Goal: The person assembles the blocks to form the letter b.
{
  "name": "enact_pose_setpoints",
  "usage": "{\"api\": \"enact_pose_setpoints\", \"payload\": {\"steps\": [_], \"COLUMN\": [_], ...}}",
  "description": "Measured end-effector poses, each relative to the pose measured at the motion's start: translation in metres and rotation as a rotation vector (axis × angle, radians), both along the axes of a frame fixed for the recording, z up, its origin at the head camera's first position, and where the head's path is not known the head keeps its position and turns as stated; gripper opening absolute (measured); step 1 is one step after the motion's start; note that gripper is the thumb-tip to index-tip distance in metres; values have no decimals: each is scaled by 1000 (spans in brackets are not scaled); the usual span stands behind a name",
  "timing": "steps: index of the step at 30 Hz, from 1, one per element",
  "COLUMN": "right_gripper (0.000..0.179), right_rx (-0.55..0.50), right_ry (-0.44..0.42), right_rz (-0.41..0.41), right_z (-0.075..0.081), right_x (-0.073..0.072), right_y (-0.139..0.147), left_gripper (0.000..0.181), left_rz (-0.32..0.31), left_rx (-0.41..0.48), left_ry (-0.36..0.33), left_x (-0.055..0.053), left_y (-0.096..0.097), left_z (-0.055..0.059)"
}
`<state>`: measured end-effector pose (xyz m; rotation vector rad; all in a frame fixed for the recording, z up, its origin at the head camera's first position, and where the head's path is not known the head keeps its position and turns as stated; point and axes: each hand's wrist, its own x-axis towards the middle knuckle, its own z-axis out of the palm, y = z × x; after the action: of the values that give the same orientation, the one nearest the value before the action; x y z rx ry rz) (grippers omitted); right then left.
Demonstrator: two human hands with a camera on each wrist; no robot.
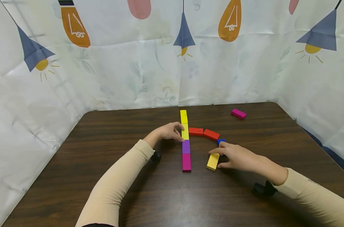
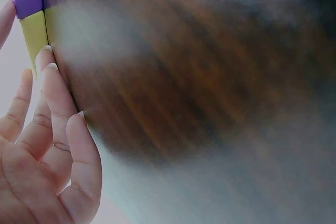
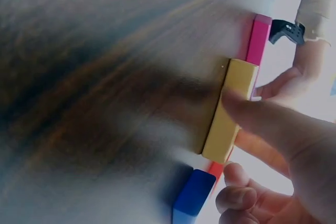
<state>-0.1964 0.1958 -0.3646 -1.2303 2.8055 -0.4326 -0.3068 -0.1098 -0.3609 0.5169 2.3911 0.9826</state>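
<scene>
A straight column of blocks runs away from the person: a magenta block [image 1: 186,162] nearest, then a purple block [image 1: 186,147] and two yellow blocks [image 1: 183,116]. The left hand [image 1: 169,130] rests its fingertips at the column's left side, by the nearer yellow block and the purple one. To the right, the right hand [image 1: 237,157] pinches a separate yellow block [image 1: 212,162] between thumb and fingers, low over the tabletop. A blue block [image 1: 221,141], partly hidden by that hand, lies just beyond it. Two red blocks [image 1: 195,131] curve from the column toward the blue one.
Another magenta block [image 1: 238,113] lies alone near the far right of the dark wooden table [image 1: 103,151]. A white printed curtain [image 1: 118,72] hangs behind and along both sides. Each wrist wears a dark camera strap.
</scene>
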Motion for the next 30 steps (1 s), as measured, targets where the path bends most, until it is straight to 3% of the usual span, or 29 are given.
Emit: {"api": "enact_pose_setpoints", "payload": {"steps": [9, 30], "right_gripper": [34, 31], "right_rx": [-25, 15], "right_ry": [-8, -65], "right_rz": [-11, -34], "right_z": [1, 7], "right_x": [-7, -9], "right_y": [5, 17], "left_gripper": [49, 51], "left_rz": [-1, -2], "left_rx": [7, 0], "left_ry": [0, 1], "left_x": [0, -2], "left_y": [0, -1], "left_z": [0, -1]}}
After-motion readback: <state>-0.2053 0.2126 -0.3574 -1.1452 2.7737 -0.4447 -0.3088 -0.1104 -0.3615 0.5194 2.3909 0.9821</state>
